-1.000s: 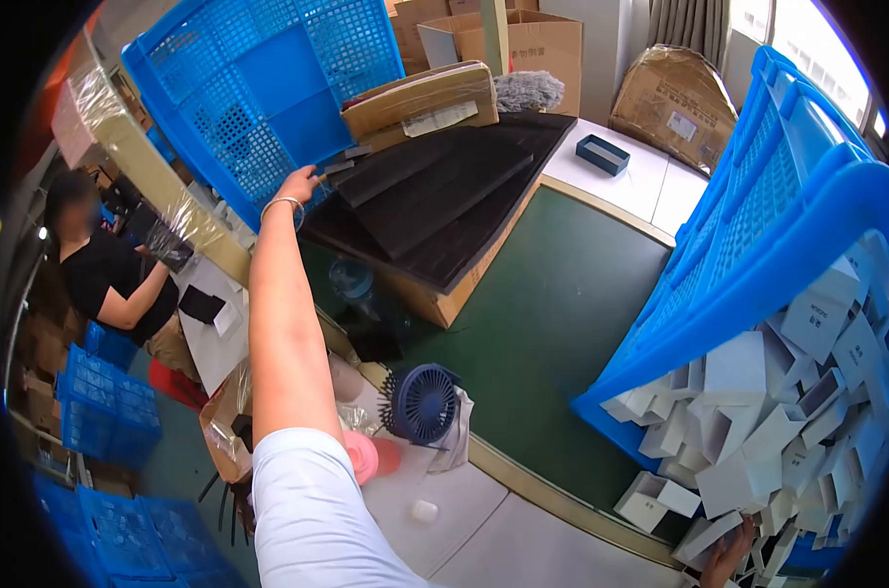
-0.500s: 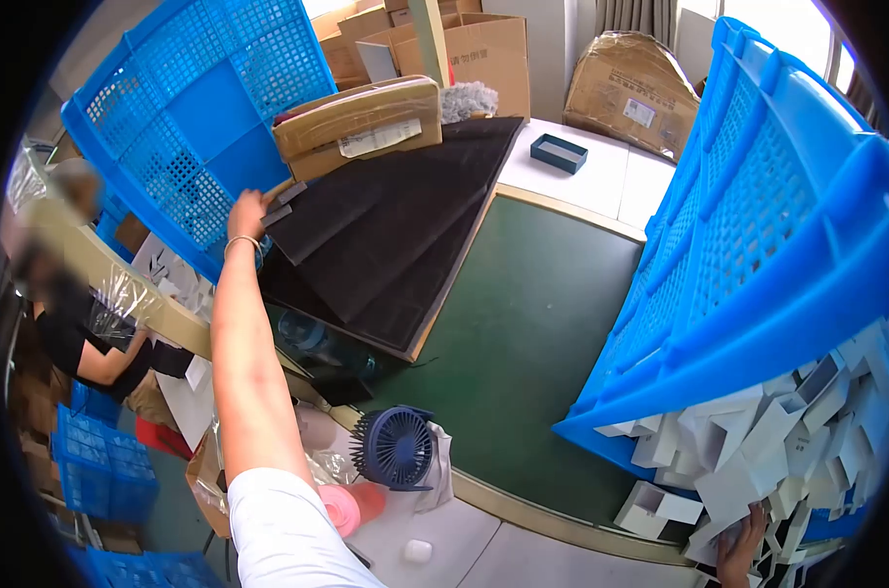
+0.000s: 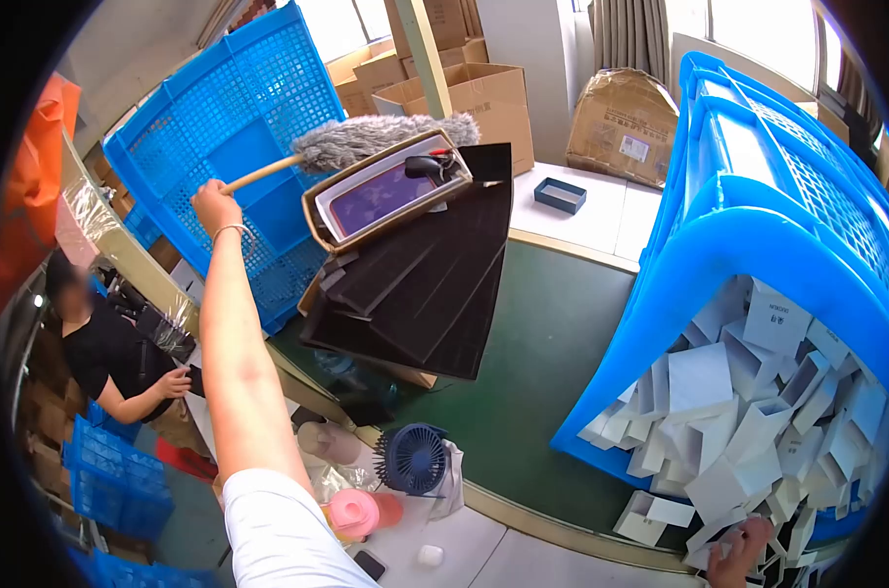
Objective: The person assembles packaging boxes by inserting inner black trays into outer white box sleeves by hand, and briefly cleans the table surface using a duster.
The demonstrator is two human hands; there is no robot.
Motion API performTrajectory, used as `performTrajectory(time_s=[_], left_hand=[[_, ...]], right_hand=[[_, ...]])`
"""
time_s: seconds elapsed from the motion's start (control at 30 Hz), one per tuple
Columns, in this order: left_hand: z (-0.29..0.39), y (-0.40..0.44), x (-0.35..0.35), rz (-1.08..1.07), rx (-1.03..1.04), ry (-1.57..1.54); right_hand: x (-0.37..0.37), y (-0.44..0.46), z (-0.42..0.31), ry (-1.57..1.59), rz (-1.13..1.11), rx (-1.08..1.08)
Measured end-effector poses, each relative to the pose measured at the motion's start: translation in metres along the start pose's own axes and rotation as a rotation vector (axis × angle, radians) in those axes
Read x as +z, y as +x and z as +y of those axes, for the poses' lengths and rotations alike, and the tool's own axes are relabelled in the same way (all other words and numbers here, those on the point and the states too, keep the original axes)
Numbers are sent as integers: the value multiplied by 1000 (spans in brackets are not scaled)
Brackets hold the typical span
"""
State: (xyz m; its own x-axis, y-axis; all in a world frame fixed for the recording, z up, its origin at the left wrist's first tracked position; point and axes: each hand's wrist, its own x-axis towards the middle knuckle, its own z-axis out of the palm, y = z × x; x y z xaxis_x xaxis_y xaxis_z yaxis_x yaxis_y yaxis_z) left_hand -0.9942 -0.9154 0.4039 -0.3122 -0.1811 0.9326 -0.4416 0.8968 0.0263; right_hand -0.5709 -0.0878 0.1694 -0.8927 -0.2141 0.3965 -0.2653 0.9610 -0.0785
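My left hand (image 3: 216, 208) is closed round the wooden handle of a grey fluffy duster (image 3: 376, 140), raised over the left side of the bench. Below the duster, an open cardboard box (image 3: 381, 201) with a phone-like item and a black object inside rests on black sheets (image 3: 415, 274). My right hand (image 3: 740, 554) is at the bottom right with bent fingers, against white boxes (image 3: 728, 431) that spill from a tilted blue crate (image 3: 758, 211). Whether its fingers grip one of them is unclear.
A blue crate (image 3: 219, 147) leans at the back left. On the bench are a dark small tray (image 3: 560, 195), a blue fan (image 3: 411, 459), a pink cup (image 3: 354, 514) and a phone (image 3: 370, 564). A person in black (image 3: 121, 363) is at the left.
My left hand has lifted the duster, whose fluffy head was behind the cardboard box and is now above it. The box has tipped so its inside shows. The view has shifted.
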Motion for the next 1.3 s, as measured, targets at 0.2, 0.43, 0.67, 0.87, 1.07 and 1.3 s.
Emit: performTrajectory(time_s=[0.2,0.43,0.67,0.87,1.07,1.3], left_hand=[[47,11,-54,-303,309,106],[41,-96,-53,-591,121,-63],[59,-99,-62,-522,42,-55],[71,-71,-98,-355,108,-133],[77,-135,-273,-644,-60,-466],[146,-466,-588,-1438,-1059,-1231]], right_hand=[[24,54,-41,308,-37,-263],[2,33,-45,364,-30,35],[-44,-5,-37,155,7,98],[-67,-31,-44,224,-16,165],[-76,-72,-78,454,-130,308],[-47,-34,-185,1461,-481,464]])
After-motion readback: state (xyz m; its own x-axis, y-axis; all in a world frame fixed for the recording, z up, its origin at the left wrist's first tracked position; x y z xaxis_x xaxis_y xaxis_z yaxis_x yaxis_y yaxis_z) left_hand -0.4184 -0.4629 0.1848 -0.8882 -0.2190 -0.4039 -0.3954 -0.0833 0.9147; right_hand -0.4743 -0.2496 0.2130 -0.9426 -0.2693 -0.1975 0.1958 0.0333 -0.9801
